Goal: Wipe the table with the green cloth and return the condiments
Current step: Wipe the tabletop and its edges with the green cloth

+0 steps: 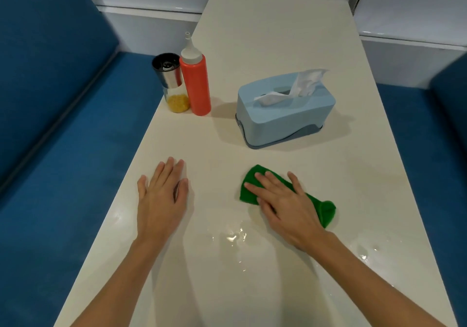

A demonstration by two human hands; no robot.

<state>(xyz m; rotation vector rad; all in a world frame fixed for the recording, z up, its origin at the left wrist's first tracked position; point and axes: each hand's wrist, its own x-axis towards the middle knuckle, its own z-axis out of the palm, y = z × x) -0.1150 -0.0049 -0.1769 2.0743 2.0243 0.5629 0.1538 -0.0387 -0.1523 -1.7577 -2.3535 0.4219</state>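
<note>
The right hand [283, 200] lies flat on the cloth [326, 210], fingers straight and spread, pressing it against the table [278, 36] rather than gripping it; that flat palm spreads pressure over the fabric, which suits wiping. The cloth sits bunched under the palm, its far end and a rolled near end sticking out on either side, toward the near right part of the table. The left hand [161, 195] rests open and flat on the bare surface to the left, holding nothing, probably to steady the body while the other arm works. Wet streaks [235, 238] glisten just in front of the person, between the forearms, so wiping seems under way and not finished. The bottle [195, 84] and the shaker [171, 84] stand touching at the far left edge, likely pushed aside to free the middle; the tissue box [285, 114] sits just beyond the cloth. The condiments probably have yet to be returned.
</note>
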